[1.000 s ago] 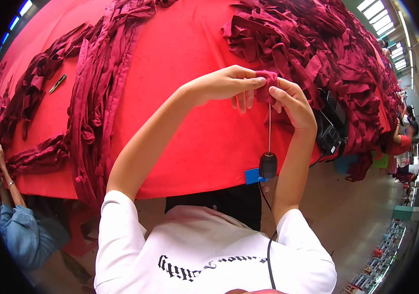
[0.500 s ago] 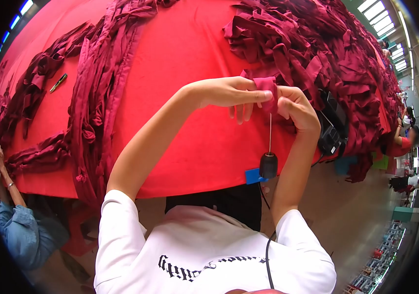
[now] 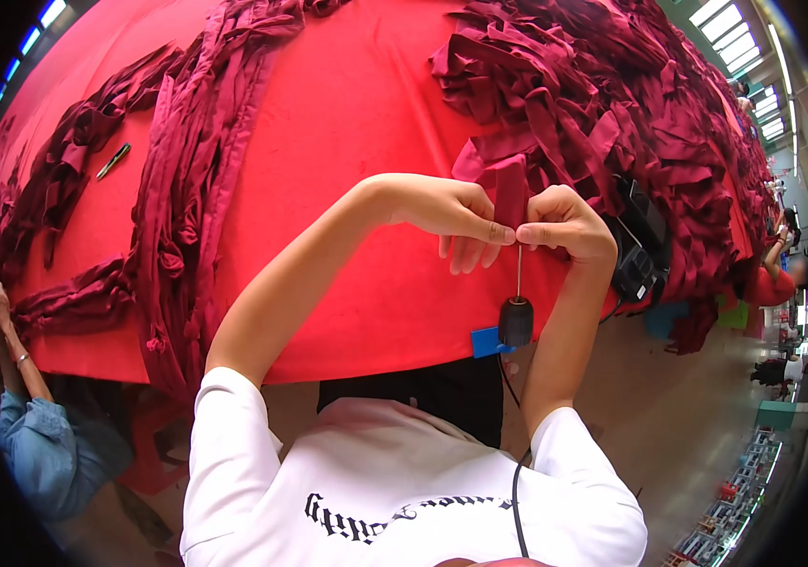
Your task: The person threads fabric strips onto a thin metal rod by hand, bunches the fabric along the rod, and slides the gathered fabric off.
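A red cloth-covered table [image 3: 357,123] fills the view under you. Your left hand [image 3: 456,219] and right hand [image 3: 560,227] pinch a maroon fabric strip [image 3: 510,184] between fingertips, right over a thin metal rod rising from a black chuck [image 3: 516,321] at the table edge. Since a second ago both hands have dropped lower toward the chuck, and the strip now stands up above your fingers. A heap of maroon strips [image 3: 631,104] lies just beyond, a long bundle [image 3: 187,161] and a pen [image 3: 111,161] to the left, and another person's sleeve [image 3: 45,444] at the corner.

Garment workshop (fabric strips [image 3: 612,104] heaped everywhere).
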The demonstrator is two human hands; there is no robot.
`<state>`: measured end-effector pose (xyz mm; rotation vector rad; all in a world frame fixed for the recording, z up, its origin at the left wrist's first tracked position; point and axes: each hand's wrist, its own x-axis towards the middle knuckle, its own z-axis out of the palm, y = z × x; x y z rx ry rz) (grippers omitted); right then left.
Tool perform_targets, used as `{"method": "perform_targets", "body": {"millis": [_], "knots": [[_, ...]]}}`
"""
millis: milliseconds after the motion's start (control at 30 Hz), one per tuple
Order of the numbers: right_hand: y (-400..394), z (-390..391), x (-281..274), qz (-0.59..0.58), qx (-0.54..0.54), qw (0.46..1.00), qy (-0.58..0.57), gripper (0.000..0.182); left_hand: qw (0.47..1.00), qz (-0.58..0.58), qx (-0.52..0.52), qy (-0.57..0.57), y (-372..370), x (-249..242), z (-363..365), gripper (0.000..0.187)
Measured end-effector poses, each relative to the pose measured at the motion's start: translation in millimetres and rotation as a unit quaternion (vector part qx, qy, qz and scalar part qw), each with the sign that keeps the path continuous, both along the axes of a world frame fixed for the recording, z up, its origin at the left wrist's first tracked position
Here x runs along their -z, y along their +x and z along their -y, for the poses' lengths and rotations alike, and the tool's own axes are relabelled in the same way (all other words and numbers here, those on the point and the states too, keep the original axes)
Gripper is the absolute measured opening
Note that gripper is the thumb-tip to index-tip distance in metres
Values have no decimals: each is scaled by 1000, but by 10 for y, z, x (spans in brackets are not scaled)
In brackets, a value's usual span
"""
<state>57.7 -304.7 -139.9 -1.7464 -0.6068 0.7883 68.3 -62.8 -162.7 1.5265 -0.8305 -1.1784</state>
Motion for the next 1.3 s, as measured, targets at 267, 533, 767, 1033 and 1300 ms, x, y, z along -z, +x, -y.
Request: {"method": "perform_targets", "body": {"millis": [267,533,767,1033,1300], "knots": [[32,-103,170,4,154,981,121,27,979,60,-171,-90,85,6,-53,57],[31,-124,145,-5,159,980,123,30,964,133,-223,-62,130,12,-25,67],[34,-146,172,30,162,979,119,30,932,103,-342,-60,63,-91,14,71],[47,-116,200,13,175,977,125,22,920,73,-365,-126,46,-285,-148,73],[35,-145,187,14,175,976,132,20,880,126,-429,-158,96,-315,-160,70]]}}
